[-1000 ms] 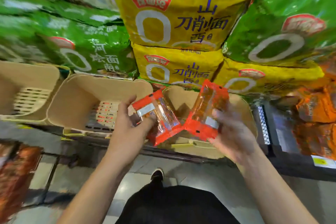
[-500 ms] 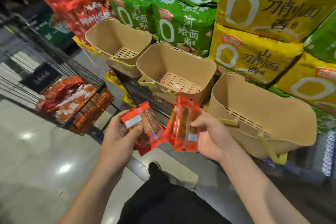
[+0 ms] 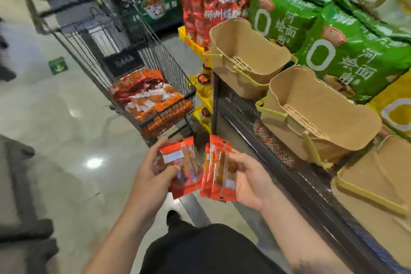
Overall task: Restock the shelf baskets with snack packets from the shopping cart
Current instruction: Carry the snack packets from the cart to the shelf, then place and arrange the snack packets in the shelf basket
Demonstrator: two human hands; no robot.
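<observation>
**Snack packets in both hands, between cart and shelf**

Your left hand (image 3: 153, 176) holds an orange-red snack packet (image 3: 181, 169) with a white label — the thumb lies across its front and the fingers curl behind its far edge. Your right hand (image 3: 249, 182) grips a small stack of the same packets (image 3: 219, 176), held on edge, thumb on the near side and fingers wrapped round the back. The two lots sit just beside each other above the floor, touching or nearly so; you cannot tell which.

The shopping cart (image 3: 155, 55) stands ahead and to the left, with a heap of packets (image 3: 151, 95) in its front end. On the shelf (image 3: 289, 173) to your right, three tan baskets stand in a row — the far basket (image 3: 242, 51), the middle basket (image 3: 318, 109) and the near basket (image 3: 373, 184) — in front of green noodle bags (image 3: 347, 51).
</observation>
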